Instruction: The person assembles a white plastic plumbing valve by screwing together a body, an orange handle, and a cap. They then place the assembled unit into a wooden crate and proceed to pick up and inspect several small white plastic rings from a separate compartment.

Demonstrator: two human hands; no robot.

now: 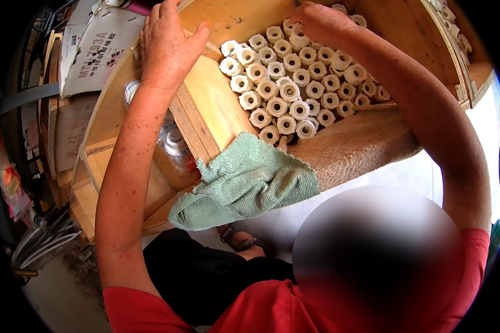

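Observation:
My left hand (166, 47) rests at the left end of a wooden bin (228, 19), its thumb apart and its fingers stretched over the edge. No object shows in it. Over the far part of the bin is my right hand (325, 23), with its fingers curled together near the back wall. What they hold, if anything, is too small to tell. Below and between my hands, many white plastic threaded fittings (289, 90) stand packed in rows, their round holes facing up. Some sit on top of others.
A green cloth (250, 177) drapes over the near corner of the bin, beside brown fuzzy padding (366, 144) along its front edge. Left of a wooden divider (189, 119) lies a clear plastic bag (175, 147). A white cardboard box (97, 53) stands at far left, above bundled pale strips (44, 244).

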